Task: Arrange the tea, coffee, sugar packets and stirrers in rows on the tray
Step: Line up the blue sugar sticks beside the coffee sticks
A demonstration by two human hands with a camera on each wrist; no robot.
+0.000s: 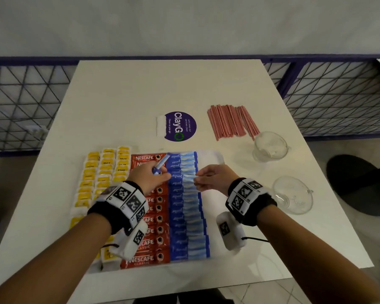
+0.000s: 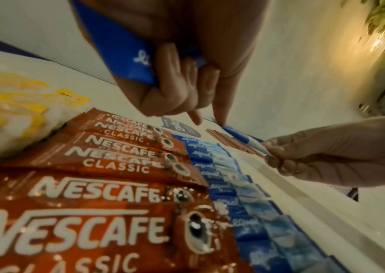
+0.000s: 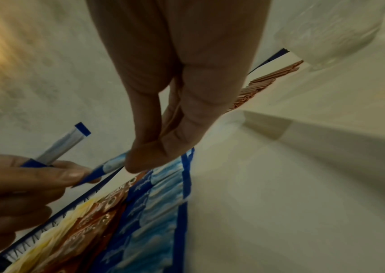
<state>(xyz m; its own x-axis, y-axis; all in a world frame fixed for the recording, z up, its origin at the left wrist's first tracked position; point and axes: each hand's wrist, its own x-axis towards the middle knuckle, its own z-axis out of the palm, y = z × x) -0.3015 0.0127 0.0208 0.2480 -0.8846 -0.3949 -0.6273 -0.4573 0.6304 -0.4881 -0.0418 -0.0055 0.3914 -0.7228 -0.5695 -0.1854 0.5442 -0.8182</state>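
Observation:
A white tray (image 1: pixel 214 163) holds a block of yellow tea bags (image 1: pixel 101 172), a row of red Nescafe coffee sticks (image 1: pixel 149 235) and a row of blue Equal sugar packets (image 1: pixel 187 216). My left hand (image 1: pixel 160 172) hovers over the far end of the coffee row and grips spare blue sugar packets (image 2: pixel 121 48). My right hand (image 1: pixel 195 179) pinches one end of a single blue packet (image 3: pixel 107 169) above the sugar row; the left fingertips (image 3: pixel 74 174) touch its other end. The pink stirrers (image 1: pixel 232 122) lie in a pile on the table beyond the tray.
Two clear glass cups (image 1: pixel 270 145) (image 1: pixel 293 195) stand right of the tray. A purple ClayGo sticker (image 1: pixel 180 126) and a white packet (image 1: pixel 160 126) lie behind it. A bare strip of tray runs right of the sugar row. The table's front edge is near.

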